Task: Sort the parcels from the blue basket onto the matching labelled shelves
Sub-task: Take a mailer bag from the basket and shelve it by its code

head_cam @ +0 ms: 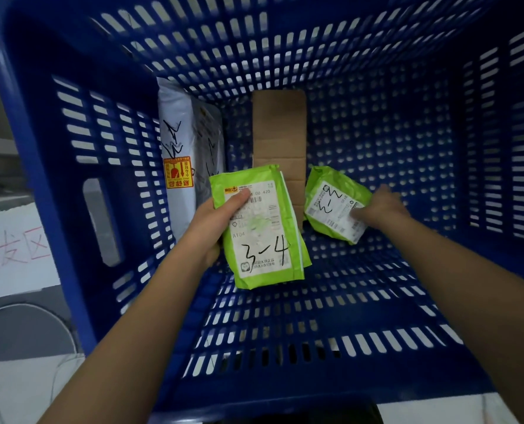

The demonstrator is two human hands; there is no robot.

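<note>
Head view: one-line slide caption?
Left hand holds green parcel marked 3-4 in the blue basket; right hand grasps a second green parcel.

Views: one, head-worn, wide-angle. Position: above the blue basket, close in. Facing: steeply downward into its interior, so the slotted floor is seen face on and all four walls splay outward toward the frame edges. Near edge of frame: both forearms enter from below and reach away from the lens. Far edge: the far wall's rim is cut off. Left margin: a strip of surroundings outside the basket with a white paper sign. Straight lines bow markedly toward the corners.
</note>
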